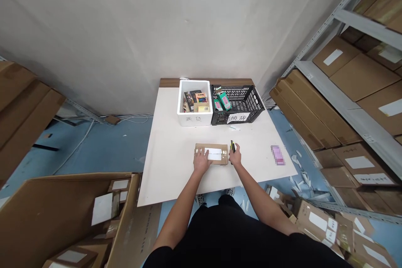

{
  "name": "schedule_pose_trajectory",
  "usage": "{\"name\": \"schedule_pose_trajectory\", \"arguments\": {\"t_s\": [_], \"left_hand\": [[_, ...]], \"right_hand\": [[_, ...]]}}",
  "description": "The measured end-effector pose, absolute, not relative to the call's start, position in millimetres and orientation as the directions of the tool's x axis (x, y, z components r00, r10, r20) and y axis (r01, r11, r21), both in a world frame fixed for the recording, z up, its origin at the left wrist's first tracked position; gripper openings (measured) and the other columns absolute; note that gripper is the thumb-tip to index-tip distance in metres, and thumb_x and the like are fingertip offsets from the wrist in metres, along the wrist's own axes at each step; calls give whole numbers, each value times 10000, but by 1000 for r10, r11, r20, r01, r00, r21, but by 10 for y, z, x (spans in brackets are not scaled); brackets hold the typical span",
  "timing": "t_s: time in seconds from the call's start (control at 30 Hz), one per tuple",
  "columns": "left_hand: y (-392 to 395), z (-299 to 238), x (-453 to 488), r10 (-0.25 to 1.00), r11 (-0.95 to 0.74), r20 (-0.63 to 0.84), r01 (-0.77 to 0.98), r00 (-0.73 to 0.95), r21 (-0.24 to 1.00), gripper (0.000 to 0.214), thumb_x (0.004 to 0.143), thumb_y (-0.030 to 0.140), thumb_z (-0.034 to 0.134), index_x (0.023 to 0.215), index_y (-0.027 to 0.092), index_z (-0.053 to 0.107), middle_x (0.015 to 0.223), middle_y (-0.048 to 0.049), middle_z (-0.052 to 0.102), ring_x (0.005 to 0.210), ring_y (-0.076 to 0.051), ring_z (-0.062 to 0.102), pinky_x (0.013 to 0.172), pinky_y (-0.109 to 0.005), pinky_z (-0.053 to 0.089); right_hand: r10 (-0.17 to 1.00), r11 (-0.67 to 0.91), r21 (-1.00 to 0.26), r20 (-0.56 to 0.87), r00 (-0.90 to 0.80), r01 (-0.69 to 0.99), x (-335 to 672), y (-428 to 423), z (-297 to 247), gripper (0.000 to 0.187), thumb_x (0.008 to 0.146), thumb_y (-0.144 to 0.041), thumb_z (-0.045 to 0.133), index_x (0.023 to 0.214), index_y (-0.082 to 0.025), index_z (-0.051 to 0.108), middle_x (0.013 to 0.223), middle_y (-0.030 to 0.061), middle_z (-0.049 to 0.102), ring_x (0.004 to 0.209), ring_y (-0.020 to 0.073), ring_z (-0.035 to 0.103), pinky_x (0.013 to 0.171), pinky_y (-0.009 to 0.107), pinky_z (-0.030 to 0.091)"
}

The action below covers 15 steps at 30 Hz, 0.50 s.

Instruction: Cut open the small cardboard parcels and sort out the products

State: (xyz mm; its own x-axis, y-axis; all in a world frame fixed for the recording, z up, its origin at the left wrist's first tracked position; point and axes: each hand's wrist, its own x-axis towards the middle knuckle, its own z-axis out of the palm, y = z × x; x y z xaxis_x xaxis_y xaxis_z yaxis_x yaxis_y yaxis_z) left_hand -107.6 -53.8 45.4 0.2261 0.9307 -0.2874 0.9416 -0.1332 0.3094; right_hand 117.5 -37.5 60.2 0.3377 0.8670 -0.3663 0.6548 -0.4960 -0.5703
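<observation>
Counter [166, 150], center of frame. Taped cardboard box [217, 162] lies flat on it, just below frame center, white label [215, 153] up, clear tape at both ends.

Left hand [202, 161]: on the left part of the box top, palm down, fingers spread, not gripped round anything; fingertips by the label's left end. Right hand [235, 157]: curled mostly closed around a yellow-and-black cutter [232, 146], just beside the box's right end; cutter points toward top of frame. Can't tell if the blade is out, or if the hand touches the box.

Upper part of counter: white foam bin [194, 119] with small packs and boxes in it, handwriting on front. Right next to it, black plastic crate [258, 109], green-and-pink boxes [225, 101] at its left end, handwritten sign [238, 117] on front. Pixelated pink item [278, 155] near the counter's right edge.

Lower left: big open carton [72, 201] with parcels inside. Right side: shelving [366, 29] stacked with cartons; more parcels lower right.
</observation>
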Motion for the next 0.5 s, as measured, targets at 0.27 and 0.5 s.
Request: {"name": "schedule_pose_trajectory", "arguments": {"t_s": [0.27, 0.5], "left_hand": [[-517, 187, -1115, 892, -155, -356, 929, 277, 336, 779, 999, 624, 449, 1677, 273, 298, 1770, -63, 167, 1636, -374, 67, 1306, -611, 122], [-604, 201, -1108, 921, -153, -287, 924, 262, 351, 750, 1016, 619, 444, 1668, 269, 326, 1766, -50, 197, 1639, -353, 80, 1326, -560, 114]], "right_hand": [[904, -374, -501, -385, 186, 781, 1232, -955, 669, 531, 1032, -233, 417, 1561, -276, 397, 1148, 52, 759, 934, 212, 744, 858, 298, 541], [867, -261, -202, -480, 137, 944, 1071, -777, 813, 631, 969, -144, 512, 1577, -264, 396, 1176, 146, 737, 1070, 286, 712, 870, 345, 492]]}}
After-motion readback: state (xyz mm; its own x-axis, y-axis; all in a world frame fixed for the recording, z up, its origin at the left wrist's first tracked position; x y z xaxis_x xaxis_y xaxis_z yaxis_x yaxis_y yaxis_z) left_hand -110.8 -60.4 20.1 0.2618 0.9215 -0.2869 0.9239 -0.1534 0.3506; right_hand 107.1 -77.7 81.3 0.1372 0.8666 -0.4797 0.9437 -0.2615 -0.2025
